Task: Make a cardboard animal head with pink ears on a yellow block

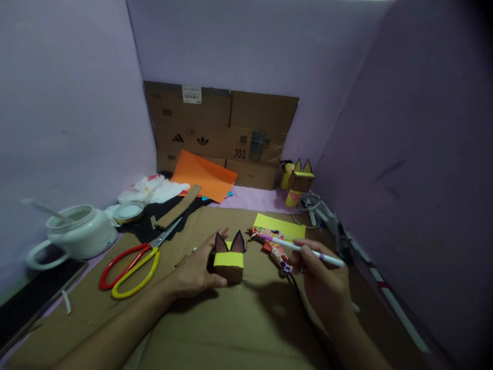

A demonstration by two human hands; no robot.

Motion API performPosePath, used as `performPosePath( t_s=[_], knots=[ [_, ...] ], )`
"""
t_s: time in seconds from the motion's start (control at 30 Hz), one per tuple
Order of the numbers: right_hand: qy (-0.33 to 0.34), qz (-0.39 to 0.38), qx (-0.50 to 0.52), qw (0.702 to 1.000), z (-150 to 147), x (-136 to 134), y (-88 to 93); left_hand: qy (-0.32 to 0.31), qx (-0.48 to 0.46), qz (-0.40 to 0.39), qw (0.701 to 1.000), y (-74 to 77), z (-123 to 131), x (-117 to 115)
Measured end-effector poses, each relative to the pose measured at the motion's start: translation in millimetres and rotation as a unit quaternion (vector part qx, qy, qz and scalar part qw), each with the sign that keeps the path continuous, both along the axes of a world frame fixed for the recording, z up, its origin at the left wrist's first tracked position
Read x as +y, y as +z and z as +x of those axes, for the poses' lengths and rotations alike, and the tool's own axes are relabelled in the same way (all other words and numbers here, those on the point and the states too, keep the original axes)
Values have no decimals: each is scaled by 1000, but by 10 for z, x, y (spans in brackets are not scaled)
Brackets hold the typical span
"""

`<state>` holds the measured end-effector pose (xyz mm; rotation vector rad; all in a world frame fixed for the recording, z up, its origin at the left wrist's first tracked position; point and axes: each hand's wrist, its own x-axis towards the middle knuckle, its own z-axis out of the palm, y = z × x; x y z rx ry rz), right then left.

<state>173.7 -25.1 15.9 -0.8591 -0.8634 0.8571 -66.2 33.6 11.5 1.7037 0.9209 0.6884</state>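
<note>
My left hand grips a small cardboard box figure with a yellow band and two pointed dark ears, resting on the cardboard sheet. My right hand is closed round a white pen whose tip points left, toward the figure. A colourful patterned glue gun lies just beyond the pen, beside a yellow paper.
Red and yellow scissors lie to the left. A white teapot and a dark phone sit at far left. Orange paper leans against flattened boxes. A finished eared figure stands at the back right, near cables.
</note>
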Motion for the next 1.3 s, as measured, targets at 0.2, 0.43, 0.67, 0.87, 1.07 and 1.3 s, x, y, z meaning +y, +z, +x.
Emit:
performPosePath(
  t_s=[0.2, 0.43, 0.67, 0.87, 1.07, 1.3],
  knots=[
    [-93, -56, -16, 994, 49, 44, 25, 29, 96, 55, 993, 148, -213, 42],
    [-35, -60, -158, 985, -120, 63, -63, 83, -33, -24, 996, -9, -296, 165],
    [18, -84, -158, 984, -349, 324, -15, 124, -82, -32, 988, 106, -96, 48],
    [29, -98, -197, 975, -553, 433, 20, 177, -100, -36, 978, 95, 78, -15],
    [19, -107, -207, 972, -616, 488, -35, 204, -99, -41, 973, 46, 127, 53],
    [16, -114, -199, 973, -612, 538, -111, 212, -98, -39, 972, 29, 161, 72]
  ],
)
